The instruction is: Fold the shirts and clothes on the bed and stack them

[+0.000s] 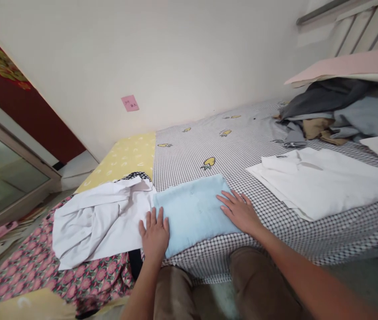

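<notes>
A light blue folded piece of cloth [194, 206] lies flat on the bed in front of me; its exact kind does not show. My left hand [154, 235] rests with fingers apart at its left edge, beside the white garment. My right hand [239, 211] lies spread over its right edge. Neither hand grips anything. To the left, a rumpled white garment [92, 218] is spread over a floral pink cloth [38, 253]. On the right lies a folded white shirt [325, 180] with its collar showing.
The bed has a checked sheet [189, 151] with yellow pineapple-like prints and a yellow section [125, 151] at left. A pile of grey and brown clothes [345, 109] sits at the back right. Behind stands a white wall with a pink note [130, 103].
</notes>
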A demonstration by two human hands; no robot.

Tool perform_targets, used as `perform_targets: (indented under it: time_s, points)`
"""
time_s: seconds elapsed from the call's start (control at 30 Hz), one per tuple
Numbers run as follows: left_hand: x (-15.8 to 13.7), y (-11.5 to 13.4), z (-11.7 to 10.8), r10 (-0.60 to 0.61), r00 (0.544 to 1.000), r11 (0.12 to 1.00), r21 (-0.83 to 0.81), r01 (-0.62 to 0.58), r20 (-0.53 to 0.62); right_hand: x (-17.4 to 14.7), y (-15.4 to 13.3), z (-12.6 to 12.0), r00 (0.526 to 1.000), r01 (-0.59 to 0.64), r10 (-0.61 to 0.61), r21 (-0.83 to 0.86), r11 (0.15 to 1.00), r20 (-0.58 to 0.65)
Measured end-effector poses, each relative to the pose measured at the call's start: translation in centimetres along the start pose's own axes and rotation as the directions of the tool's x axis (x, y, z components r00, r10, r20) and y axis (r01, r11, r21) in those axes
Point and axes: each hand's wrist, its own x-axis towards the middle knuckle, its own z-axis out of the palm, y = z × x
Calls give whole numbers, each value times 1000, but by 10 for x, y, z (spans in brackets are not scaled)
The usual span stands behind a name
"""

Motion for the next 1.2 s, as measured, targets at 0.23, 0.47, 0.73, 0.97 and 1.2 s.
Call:
perform_targets:
  time_s: [0.23,0.47,0.73,0.97,1.2]
  points:
    - [1,0,2,-1,1000,1000,-5,1,-5,-1,0,2,1000,12,-12,-18,1000,-15]
    - [-1,1,0,-6,1000,999,-46,7,22,0,5,0,992,-24,28,29,999,-127]
    - [-3,1,0,-22,999,990,-139,27,34,-29,-81,-27,937,332,-331,-13,943,-111]
    - [-5,1,1,-32,998,977,-210,42,48,-38,-103,-1,939,344,-340,-116,932,56]
    - [-4,0,1,-33,997,969,-244,48,64,-23,-121,3,966,257,-248,-237,937,69]
